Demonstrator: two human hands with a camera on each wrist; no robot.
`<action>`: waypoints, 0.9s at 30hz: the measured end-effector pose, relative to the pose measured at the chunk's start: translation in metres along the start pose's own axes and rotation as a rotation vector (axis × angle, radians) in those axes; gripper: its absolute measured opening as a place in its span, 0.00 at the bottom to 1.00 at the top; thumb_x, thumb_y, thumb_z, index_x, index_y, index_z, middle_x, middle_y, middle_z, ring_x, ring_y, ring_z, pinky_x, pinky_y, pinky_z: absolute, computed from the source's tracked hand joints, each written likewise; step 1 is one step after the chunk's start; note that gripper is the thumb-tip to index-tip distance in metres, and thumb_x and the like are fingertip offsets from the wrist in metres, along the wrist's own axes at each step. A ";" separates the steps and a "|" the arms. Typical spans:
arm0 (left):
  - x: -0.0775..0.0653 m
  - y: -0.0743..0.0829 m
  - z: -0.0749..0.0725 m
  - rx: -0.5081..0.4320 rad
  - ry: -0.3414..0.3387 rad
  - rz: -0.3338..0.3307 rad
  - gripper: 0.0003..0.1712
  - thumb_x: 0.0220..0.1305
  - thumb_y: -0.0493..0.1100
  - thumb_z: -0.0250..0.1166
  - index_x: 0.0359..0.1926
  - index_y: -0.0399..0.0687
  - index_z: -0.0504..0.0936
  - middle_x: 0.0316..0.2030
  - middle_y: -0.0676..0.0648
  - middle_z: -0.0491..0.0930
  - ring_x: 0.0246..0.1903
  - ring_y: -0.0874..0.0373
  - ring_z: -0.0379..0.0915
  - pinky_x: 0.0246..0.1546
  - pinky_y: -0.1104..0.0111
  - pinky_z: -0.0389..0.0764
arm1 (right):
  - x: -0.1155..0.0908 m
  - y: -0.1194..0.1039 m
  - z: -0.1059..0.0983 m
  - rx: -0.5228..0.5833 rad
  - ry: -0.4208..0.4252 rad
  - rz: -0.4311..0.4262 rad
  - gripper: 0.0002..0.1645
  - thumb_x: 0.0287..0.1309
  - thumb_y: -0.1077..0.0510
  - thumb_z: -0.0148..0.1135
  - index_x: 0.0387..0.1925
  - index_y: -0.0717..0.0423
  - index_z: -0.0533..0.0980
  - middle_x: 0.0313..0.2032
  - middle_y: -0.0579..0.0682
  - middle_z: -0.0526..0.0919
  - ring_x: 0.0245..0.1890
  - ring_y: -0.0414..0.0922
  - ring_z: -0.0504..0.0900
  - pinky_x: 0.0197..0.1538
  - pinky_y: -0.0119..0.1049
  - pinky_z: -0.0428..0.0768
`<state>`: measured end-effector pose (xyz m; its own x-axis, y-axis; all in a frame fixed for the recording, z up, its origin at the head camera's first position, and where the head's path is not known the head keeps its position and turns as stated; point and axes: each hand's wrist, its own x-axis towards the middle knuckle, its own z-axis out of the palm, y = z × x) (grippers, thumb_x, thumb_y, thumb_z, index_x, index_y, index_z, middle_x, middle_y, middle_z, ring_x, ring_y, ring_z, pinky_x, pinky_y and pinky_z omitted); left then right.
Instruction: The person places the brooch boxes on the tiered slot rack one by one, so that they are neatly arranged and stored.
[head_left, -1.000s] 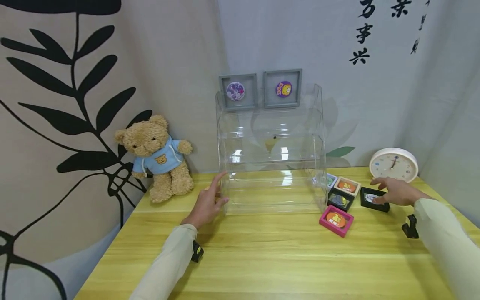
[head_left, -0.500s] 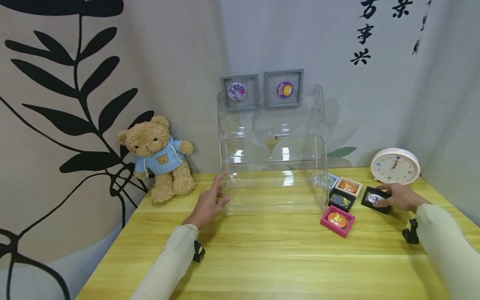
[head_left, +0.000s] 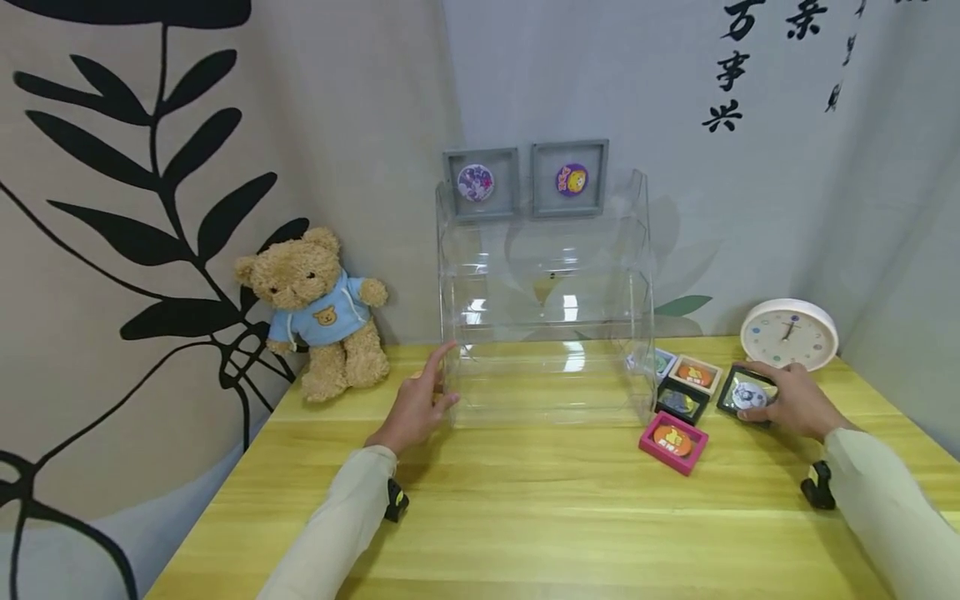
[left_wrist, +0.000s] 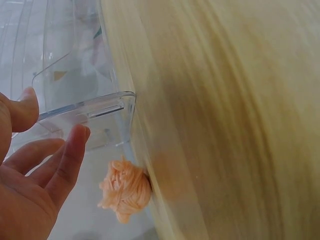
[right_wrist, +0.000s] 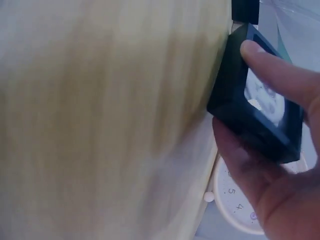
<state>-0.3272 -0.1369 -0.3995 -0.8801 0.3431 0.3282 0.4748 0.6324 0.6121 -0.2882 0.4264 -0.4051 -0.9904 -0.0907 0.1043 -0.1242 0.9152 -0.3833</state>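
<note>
My right hand (head_left: pixel 798 400) grips a black square display frame (head_left: pixel 747 392) with a pale round badge. In the right wrist view the thumb (right_wrist: pixel 272 72) lies across its front edge and the fingers (right_wrist: pixel 245 165) are underneath; the frame is tilted up from the table. At the left side of a clear tiered display rack (head_left: pixel 543 417), my left hand (head_left: pixel 412 408) touches the side panel with relaxed fingers. The left wrist view shows the thumb (left_wrist: pixel 25 112) and fingers near that panel. Two grey frames (head_left: pixel 482 202) with round badges stand on the rack's top tier.
A pink frame (head_left: pixel 673 443), a black one (head_left: pixel 681 402), a beige one (head_left: pixel 694 375) and a pale blue one (head_left: pixel 663 362) lie by the rack's right front corner. Behind my right hand stands a white clock (head_left: pixel 789 335). A teddy bear (head_left: pixel 313 312) sits at the left.
My right hand has come down onto the black frame, taken hold of it and tilted its face up. The left hand stays at the rack's side.
</note>
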 end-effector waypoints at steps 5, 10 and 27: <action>-0.001 -0.001 0.002 0.005 0.000 -0.003 0.50 0.67 0.37 0.67 0.79 0.71 0.49 0.58 0.29 0.79 0.52 0.39 0.84 0.51 0.50 0.86 | -0.007 0.004 0.000 0.046 -0.006 -0.101 0.52 0.43 0.53 0.80 0.68 0.65 0.67 0.54 0.78 0.75 0.45 0.63 0.80 0.47 0.62 0.80; -0.001 -0.002 0.004 0.010 0.015 0.000 0.50 0.66 0.36 0.67 0.78 0.71 0.50 0.58 0.30 0.80 0.53 0.39 0.83 0.51 0.49 0.86 | -0.011 0.009 -0.007 0.167 -0.124 -0.094 0.45 0.52 0.54 0.76 0.68 0.64 0.68 0.58 0.74 0.77 0.45 0.46 0.79 0.44 0.38 0.80; 0.000 -0.003 0.003 0.000 0.029 0.007 0.50 0.66 0.36 0.67 0.78 0.72 0.50 0.59 0.28 0.79 0.52 0.38 0.83 0.49 0.50 0.87 | -0.010 -0.004 -0.024 1.351 -0.207 -0.197 0.30 0.76 0.70 0.41 0.72 0.48 0.67 0.54 0.42 0.80 0.50 0.41 0.85 0.46 0.51 0.89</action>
<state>-0.3282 -0.1369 -0.4031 -0.8766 0.3272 0.3528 0.4806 0.6304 0.6095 -0.2760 0.4327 -0.3828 -0.9259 -0.3377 0.1692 -0.1062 -0.1970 -0.9746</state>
